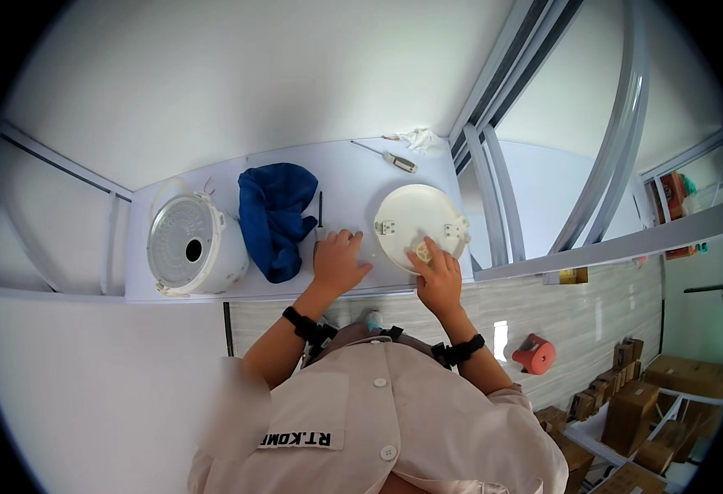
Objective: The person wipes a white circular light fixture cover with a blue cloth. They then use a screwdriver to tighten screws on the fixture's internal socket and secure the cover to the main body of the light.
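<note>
A round white lid [411, 210], like a rice cooker's, lies on the table with metal hinge brackets on it. My right hand [440, 280] reaches over its near edge, thumb and index finger closed about a small round cream cap [422, 250] there. My left hand [339, 263] rests palm down left of the lid, thumb spread to the right. Beside its outer edge lies a screwdriver [320, 210]; the shaft points away from me and the hand partly hides the handle. A crumpled blue cloth [275, 218] is left of that hand.
At the table's left stands a white rice cooker body [228, 255] with a metal disc on top. A second screwdriver [398, 161] and a crumpled white tissue [419, 140] lie at the back. Metal frame bars [493, 198] border the right side. A red stool [534, 354] stands on the floor.
</note>
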`<action>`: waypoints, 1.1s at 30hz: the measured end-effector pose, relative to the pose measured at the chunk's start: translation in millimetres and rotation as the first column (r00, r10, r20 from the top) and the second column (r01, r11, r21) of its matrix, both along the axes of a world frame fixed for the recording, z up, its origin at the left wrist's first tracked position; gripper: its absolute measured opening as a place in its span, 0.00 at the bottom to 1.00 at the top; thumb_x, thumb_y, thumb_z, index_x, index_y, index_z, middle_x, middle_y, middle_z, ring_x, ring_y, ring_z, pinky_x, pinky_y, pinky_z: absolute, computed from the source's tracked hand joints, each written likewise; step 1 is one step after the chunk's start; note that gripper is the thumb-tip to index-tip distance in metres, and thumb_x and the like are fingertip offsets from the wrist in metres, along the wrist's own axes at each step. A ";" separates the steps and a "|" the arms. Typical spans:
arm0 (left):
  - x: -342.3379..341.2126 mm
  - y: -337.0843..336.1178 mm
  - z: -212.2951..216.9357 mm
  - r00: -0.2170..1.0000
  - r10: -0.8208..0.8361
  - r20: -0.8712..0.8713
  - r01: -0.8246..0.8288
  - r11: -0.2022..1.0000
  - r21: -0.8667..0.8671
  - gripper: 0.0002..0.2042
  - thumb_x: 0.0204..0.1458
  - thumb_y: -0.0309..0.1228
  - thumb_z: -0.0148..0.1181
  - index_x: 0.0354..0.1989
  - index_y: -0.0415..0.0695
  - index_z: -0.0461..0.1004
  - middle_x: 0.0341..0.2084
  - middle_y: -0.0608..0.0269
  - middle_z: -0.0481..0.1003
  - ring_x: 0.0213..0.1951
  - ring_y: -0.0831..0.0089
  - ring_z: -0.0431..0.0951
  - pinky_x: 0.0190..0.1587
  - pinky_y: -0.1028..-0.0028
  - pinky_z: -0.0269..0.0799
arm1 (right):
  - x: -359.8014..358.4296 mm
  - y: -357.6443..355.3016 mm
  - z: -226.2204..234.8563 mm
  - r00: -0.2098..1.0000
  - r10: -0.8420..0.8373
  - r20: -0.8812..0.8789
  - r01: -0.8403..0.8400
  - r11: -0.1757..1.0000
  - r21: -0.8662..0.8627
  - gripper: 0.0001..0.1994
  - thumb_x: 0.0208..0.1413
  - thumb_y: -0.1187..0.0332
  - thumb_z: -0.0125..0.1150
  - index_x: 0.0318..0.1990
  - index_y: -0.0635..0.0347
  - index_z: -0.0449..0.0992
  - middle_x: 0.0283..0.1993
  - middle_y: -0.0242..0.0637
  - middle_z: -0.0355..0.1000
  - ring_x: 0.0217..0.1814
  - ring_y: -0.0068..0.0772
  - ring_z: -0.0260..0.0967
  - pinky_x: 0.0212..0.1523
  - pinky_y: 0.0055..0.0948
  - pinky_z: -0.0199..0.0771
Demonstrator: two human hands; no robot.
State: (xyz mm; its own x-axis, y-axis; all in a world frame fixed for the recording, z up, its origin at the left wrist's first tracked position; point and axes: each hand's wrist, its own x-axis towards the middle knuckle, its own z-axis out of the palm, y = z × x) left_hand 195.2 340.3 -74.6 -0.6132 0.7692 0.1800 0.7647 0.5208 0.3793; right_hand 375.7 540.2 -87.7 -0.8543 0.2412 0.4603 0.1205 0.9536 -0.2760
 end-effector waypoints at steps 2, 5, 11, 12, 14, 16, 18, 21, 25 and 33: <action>0.0 9.7 -3.8 1.000 0.012 0.019 -0.011 0.999 -0.051 0.32 0.47 0.44 0.77 0.61 0.45 0.79 0.48 0.57 0.75 0.53 0.55 0.75 0.54 0.55 0.73 | 1.3 5.1 -0.9 1.000 0.007 0.010 -0.007 1.000 -0.020 0.31 0.45 0.76 0.68 0.60 0.38 0.84 0.73 0.43 0.70 0.60 0.52 0.73 0.59 0.47 0.73; -3.2 19.3 -12.2 0.999 0.020 0.036 -0.015 0.993 -0.115 0.34 0.48 0.45 0.77 0.64 0.44 0.78 0.50 0.56 0.74 0.54 0.55 0.74 0.55 0.55 0.73 | 6.3 10.8 -0.4 0.999 0.033 0.009 -0.032 0.998 -0.045 0.30 0.46 0.77 0.68 0.60 0.38 0.84 0.73 0.43 0.70 0.61 0.54 0.73 0.60 0.49 0.73; -20.1 32.8 -24.3 0.988 0.157 0.005 -0.155 0.978 -0.141 0.36 0.51 0.44 0.75 0.67 0.39 0.74 0.49 0.53 0.73 0.52 0.53 0.75 0.52 0.56 0.76 | 13.5 14.8 3.6 0.995 0.091 0.030 -0.088 0.993 -0.075 0.29 0.46 0.76 0.68 0.59 0.38 0.84 0.71 0.42 0.71 0.60 0.53 0.73 0.60 0.50 0.74; -22.5 34.2 -23.1 0.989 0.151 -0.006 -0.150 0.979 -0.141 0.36 0.51 0.43 0.75 0.68 0.38 0.74 0.48 0.53 0.73 0.52 0.53 0.75 0.51 0.56 0.77 | 14.5 14.9 4.2 0.995 0.097 0.029 -0.095 0.993 -0.067 0.29 0.46 0.76 0.69 0.59 0.38 0.84 0.71 0.42 0.71 0.60 0.53 0.73 0.60 0.50 0.74; -26.7 37.9 -20.6 0.991 0.137 -0.005 -0.136 0.980 -0.143 0.35 0.51 0.41 0.74 0.67 0.38 0.73 0.48 0.52 0.74 0.51 0.52 0.76 0.50 0.55 0.77 | 14.6 16.4 5.7 0.994 0.105 0.031 -0.103 0.993 -0.054 0.29 0.46 0.76 0.69 0.59 0.38 0.84 0.71 0.41 0.71 0.59 0.53 0.73 0.60 0.50 0.74; -28.2 42.7 -14.2 0.992 0.121 0.023 -0.117 0.982 -0.146 0.33 0.51 0.39 0.73 0.65 0.38 0.74 0.48 0.52 0.74 0.50 0.51 0.76 0.50 0.55 0.77 | 14.0 17.9 7.5 0.994 0.107 0.038 -0.106 0.993 -0.045 0.29 0.46 0.76 0.69 0.59 0.37 0.84 0.71 0.41 0.71 0.59 0.52 0.73 0.60 0.50 0.74; -26.2 45.2 -14.5 0.992 0.129 0.016 -0.128 0.989 -0.071 0.30 0.51 0.40 0.73 0.62 0.39 0.76 0.45 0.52 0.76 0.47 0.52 0.79 0.48 0.55 0.77 | 13.8 18.7 9.2 0.993 0.111 0.047 -0.109 0.993 -0.053 0.29 0.46 0.76 0.69 0.59 0.37 0.84 0.71 0.41 0.71 0.60 0.52 0.73 0.60 0.50 0.74; -21.8 47.1 -3.2 0.995 0.055 0.086 -0.038 0.982 -0.186 0.27 0.50 0.41 0.72 0.57 0.41 0.77 0.40 0.53 0.79 0.42 0.52 0.81 0.46 0.55 0.77 | 14.4 21.0 8.1 0.992 0.113 0.064 -0.110 0.992 -0.057 0.29 0.46 0.76 0.69 0.59 0.37 0.84 0.71 0.41 0.71 0.60 0.52 0.73 0.61 0.50 0.74; -16.1 44.1 -6.8 0.988 0.042 0.152 0.004 0.958 -0.287 0.30 0.51 0.43 0.72 0.61 0.43 0.77 0.38 0.53 0.82 0.38 0.52 0.84 0.42 0.54 0.77 | 12.6 22.0 5.1 0.993 0.112 0.041 -0.110 0.992 -0.055 0.29 0.46 0.76 0.68 0.58 0.37 0.85 0.71 0.41 0.71 0.60 0.52 0.73 0.62 0.49 0.74; -21.1 43.7 -7.3 0.986 0.145 0.084 -0.122 0.965 -0.233 0.35 0.53 0.43 0.69 0.69 0.41 0.72 0.44 0.51 0.82 0.41 0.50 0.84 0.45 0.52 0.78 | 8.5 23.8 6.7 0.992 0.112 0.052 -0.109 0.993 -0.052 0.29 0.45 0.75 0.68 0.58 0.39 0.85 0.72 0.41 0.71 0.61 0.53 0.73 0.63 0.50 0.74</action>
